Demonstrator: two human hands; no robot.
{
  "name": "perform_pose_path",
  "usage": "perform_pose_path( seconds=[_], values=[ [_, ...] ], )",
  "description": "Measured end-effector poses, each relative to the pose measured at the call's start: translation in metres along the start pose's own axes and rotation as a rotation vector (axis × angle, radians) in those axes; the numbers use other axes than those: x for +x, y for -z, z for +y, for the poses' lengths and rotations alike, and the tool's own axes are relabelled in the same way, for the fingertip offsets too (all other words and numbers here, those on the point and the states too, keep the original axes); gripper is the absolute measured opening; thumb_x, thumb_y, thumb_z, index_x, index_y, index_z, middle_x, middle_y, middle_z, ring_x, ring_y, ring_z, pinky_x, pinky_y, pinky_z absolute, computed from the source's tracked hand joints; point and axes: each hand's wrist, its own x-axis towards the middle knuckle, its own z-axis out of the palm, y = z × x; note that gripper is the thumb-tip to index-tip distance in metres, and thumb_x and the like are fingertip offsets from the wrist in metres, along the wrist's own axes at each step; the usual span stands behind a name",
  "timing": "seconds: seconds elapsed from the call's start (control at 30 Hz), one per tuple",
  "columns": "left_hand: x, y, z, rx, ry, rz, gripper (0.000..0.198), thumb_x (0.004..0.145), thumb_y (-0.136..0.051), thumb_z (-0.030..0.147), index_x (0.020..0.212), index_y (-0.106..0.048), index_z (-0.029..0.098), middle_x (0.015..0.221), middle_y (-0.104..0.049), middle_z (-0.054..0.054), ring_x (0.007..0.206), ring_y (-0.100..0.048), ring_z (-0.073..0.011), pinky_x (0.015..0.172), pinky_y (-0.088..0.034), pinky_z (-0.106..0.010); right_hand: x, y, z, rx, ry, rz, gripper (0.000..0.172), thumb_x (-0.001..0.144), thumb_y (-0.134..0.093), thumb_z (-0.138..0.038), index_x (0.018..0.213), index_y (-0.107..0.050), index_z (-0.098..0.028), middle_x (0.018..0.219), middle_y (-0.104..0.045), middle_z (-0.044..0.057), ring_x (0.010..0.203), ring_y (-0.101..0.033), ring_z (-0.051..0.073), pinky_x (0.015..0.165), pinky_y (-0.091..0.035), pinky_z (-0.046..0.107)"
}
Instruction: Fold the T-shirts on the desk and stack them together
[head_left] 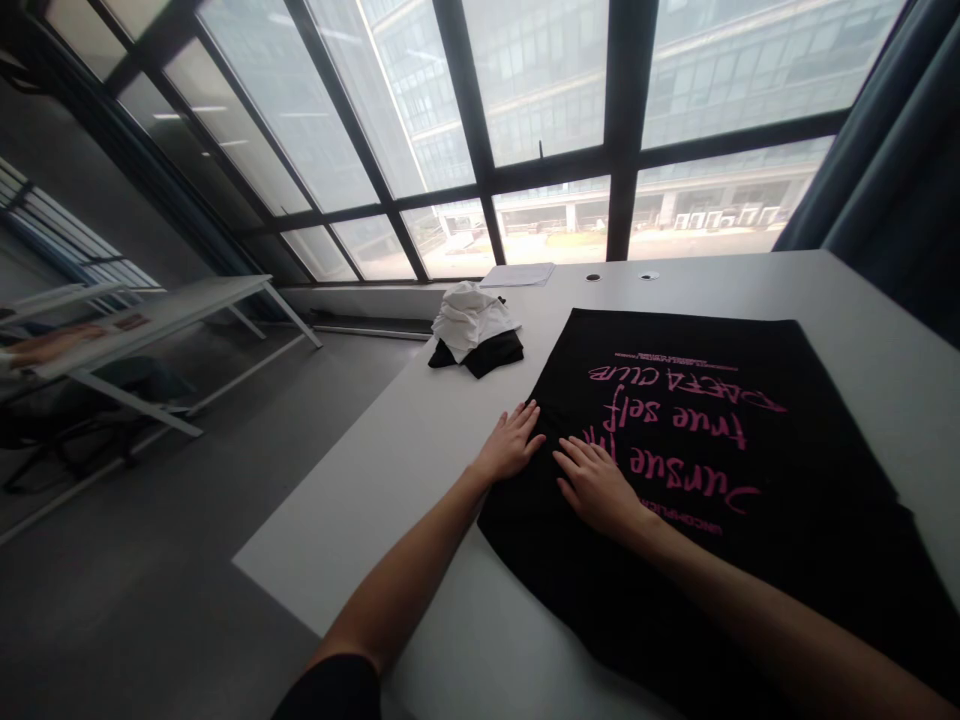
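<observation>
A black T-shirt (810, 420) with pink lettering lies spread on the white table, its print upside down from where I look. My left hand (510, 443) rests flat on the shirt's left edge, fingers stretched out. Just right of it, my right hand (598, 482) lies palm down on the cloth, partly over the lettering, with its fingers extended. Neither hand grips the fabric. The shirt's lower part runs toward me beneath my right forearm.
A crumpled pile of white cloth (469, 318) and black cloth (491, 354) sits at the table's (375, 480) far left edge. Papers (517, 275) lie behind it. Another table (165, 325), with a person's arm (56, 345) on it, stands at left. Windows line the back.
</observation>
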Motion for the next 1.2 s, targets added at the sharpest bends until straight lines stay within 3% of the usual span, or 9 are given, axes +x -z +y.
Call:
perform_pose_path(
  seconds=[0.2,0.37,0.63,0.83,0.93,1.07,1.2],
  values=[
    [-0.004,0.002,0.01,0.0,-0.041,0.14,0.053,0.104,-0.04,0.029,0.156,-0.037,0.019,0.164,-0.03,-0.014,0.154,-0.022,-0.0274,0.123,-0.021,-0.055,0.003,0.006,-0.006,0.009,-0.032,0.041,0.038,0.095,-0.051,-0.025,0.128,-0.067,-0.016,0.144,-0.058,0.016,0.138,-0.048,0.032,0.116,-0.034,0.053],
    [-0.008,-0.001,0.029,-0.016,-0.139,0.045,0.059,0.103,-0.044,0.041,0.158,-0.034,0.019,0.165,-0.028,-0.013,0.154,-0.021,-0.0257,0.124,-0.022,-0.051,0.01,0.011,-0.004,0.099,-0.105,0.185,0.041,0.099,-0.044,-0.029,0.134,-0.064,-0.018,0.147,-0.056,0.012,0.143,-0.042,0.03,0.119,-0.031,0.051],
    [-0.01,-0.005,0.029,0.014,-0.148,0.023,0.066,0.101,-0.048,0.051,0.159,-0.031,0.022,0.167,-0.02,-0.013,0.155,-0.016,-0.0293,0.123,-0.019,-0.055,0.006,-0.004,0.01,0.003,-0.158,-0.003,0.052,0.097,-0.048,-0.03,0.145,-0.053,-0.011,0.156,-0.044,0.016,0.148,-0.034,0.033,0.121,-0.024,0.057],
    [-0.004,0.003,0.029,0.066,-0.129,0.004,0.067,0.102,-0.042,0.055,0.158,-0.034,0.019,0.167,-0.022,-0.012,0.155,-0.016,-0.0273,0.125,-0.018,-0.051,0.007,-0.003,0.008,-0.041,-0.174,-0.037,0.053,0.096,-0.047,-0.029,0.146,-0.052,-0.01,0.158,-0.041,0.015,0.149,-0.032,0.03,0.122,-0.022,0.053],
    [0.0,0.002,0.019,0.085,-0.041,0.038,0.066,0.104,-0.037,0.054,0.159,-0.032,0.018,0.167,-0.022,-0.011,0.156,-0.014,-0.0265,0.125,-0.015,-0.052,0.007,-0.004,0.009,-0.057,-0.173,-0.038,0.053,0.097,-0.045,-0.029,0.147,-0.052,-0.01,0.159,-0.041,0.013,0.15,-0.031,0.029,0.123,-0.021,0.052],
    [0.006,-0.002,0.006,0.043,0.012,-0.029,0.064,0.104,-0.038,0.052,0.158,-0.031,0.017,0.167,-0.022,-0.012,0.155,-0.015,-0.0285,0.123,-0.017,-0.058,0.006,-0.006,0.01,-0.057,-0.171,-0.032,0.053,0.097,-0.046,-0.03,0.147,-0.052,-0.014,0.16,-0.039,0.012,0.15,-0.03,0.029,0.123,-0.02,0.052],
    [0.009,0.004,0.004,-0.036,0.08,0.11,0.055,0.107,-0.032,0.039,0.157,-0.034,0.016,0.165,-0.029,-0.012,0.154,-0.021,-0.0246,0.124,-0.019,-0.052,0.007,-0.003,0.009,-0.063,-0.171,-0.038,0.053,0.097,-0.045,-0.03,0.146,-0.052,-0.011,0.159,-0.04,0.013,0.15,-0.031,0.029,0.122,-0.021,0.052]
  ],
)
